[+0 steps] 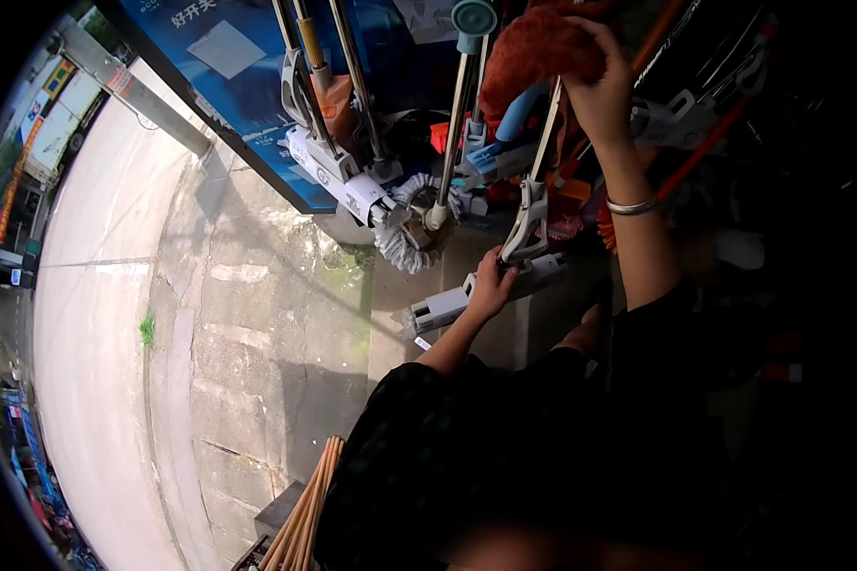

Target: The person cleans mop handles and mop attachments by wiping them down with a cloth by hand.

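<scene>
My right hand point(598, 90), with a bangle at the wrist, is raised at the top, its fingers closed on a red fluffy piece point(543, 57). Just under it, a pale pole point(547, 133) runs down to the grey hinged joint of a flat mop point(443, 307). Lower down, my left hand point(492, 287) has its fingers wrapped at the base of that joint, above the mop's long head. Whether my right hand also touches the pole is hidden by the fluffy piece.
To the left stand a round grey string mop point(409, 238) and a white-wrapped flat mop point(338, 176), before a blue panel point(257, 114). A teal-topped pole point(473, 24) rises nearby. Wooden sticks point(305, 519) lean at the bottom. Pavement and road lie left; the right side is dark.
</scene>
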{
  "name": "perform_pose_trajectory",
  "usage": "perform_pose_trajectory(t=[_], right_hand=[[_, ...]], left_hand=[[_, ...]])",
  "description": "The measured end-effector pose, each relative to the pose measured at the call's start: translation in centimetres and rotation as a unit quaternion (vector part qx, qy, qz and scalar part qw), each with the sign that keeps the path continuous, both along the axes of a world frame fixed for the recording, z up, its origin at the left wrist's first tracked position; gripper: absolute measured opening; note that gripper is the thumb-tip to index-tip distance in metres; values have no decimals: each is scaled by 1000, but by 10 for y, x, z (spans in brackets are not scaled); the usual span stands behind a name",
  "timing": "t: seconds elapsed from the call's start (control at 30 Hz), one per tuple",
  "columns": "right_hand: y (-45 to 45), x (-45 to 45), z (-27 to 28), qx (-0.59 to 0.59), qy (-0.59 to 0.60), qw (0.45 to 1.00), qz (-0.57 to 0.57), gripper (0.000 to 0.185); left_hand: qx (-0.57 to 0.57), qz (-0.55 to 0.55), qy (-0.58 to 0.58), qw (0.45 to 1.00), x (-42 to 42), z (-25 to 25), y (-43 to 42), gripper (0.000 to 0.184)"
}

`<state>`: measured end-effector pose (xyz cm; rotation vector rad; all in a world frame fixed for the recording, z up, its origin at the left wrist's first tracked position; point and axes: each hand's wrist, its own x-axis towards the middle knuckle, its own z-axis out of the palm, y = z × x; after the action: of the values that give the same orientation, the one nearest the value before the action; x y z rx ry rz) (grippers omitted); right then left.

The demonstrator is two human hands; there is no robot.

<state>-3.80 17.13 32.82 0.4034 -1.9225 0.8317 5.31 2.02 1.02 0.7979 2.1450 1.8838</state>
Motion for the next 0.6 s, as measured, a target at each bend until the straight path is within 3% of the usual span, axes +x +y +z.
perform_pose_trajectory(t=[0.07,0.17,0.23,0.27,0.3,0.43,0.57,0.6], right_hand=[[-4,4,-11,-27,16,998,50,46],[5,11,-45,-8,7,999,37,45],[8,13,-47,-15,6,1000,26,45],[10,13,-47,-7,3,1000,18,44],[13,10,-46,1,1,1000,10,44],[32,3,-51,35,18,997,-73,47],[44,2,-62,41,-28,989,-139,53],[50,-1,-72,49,-27,986,-159,54]], left_hand=[[5,-10,-20,1000,-2,-3,-2,46],[55,-29,-52,997,-3,5,-6,50],[88,-40,-65,993,-13,30,-20,52],[100,-2,-16,995,-28,52,-30,54],[112,35,34,992,-49,67,-41,55],[143,180,19,973,-166,112,-73,49],[141,207,122,960,-276,132,-75,50],[151,216,79,961,-286,146,-72,54]])
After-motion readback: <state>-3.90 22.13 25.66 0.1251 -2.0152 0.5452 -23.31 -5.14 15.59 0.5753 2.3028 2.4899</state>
